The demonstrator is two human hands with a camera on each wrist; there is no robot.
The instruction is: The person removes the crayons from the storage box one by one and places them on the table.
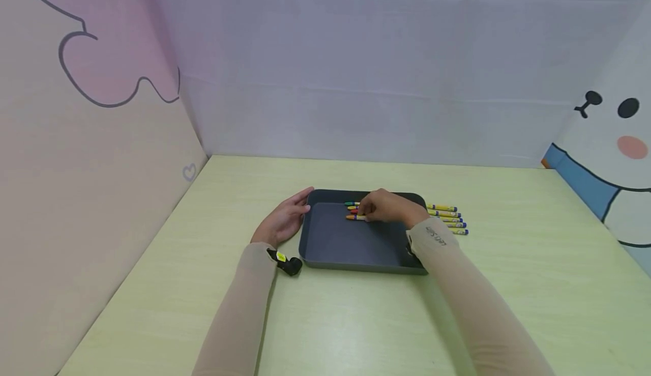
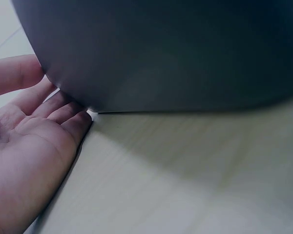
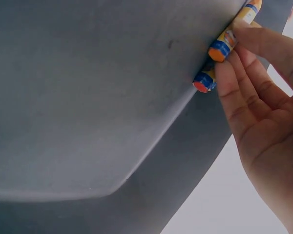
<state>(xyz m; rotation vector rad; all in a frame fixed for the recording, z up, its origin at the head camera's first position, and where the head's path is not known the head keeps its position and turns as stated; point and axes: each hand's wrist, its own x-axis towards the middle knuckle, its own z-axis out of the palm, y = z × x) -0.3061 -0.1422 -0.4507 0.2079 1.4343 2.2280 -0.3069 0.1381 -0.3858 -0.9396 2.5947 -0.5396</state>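
Observation:
A dark grey rectangular tray (image 1: 335,240) lies on the table. At its left side, my left hand (image 1: 285,220) touches the outer wall, with thumb and fingertips against the tray wall (image 2: 136,58) in the left wrist view. Over the back part of the tray, my right hand (image 1: 386,205) pinches an orange crayon (image 3: 224,45) in a yellow and blue wrapper between thumb and fingers. Close beside it is a red crayon (image 3: 204,80). A green crayon (image 1: 351,203) lies farther back in the tray, and the hand partly covers the crayons there.
Right of the tray, several yellow-wrapped crayons (image 1: 447,215) lie in a row on the pale wooden table (image 1: 346,319). Cloth panels with cartoon figures stand behind the table and at both sides. A small black device (image 1: 289,264) is strapped to the left wrist.

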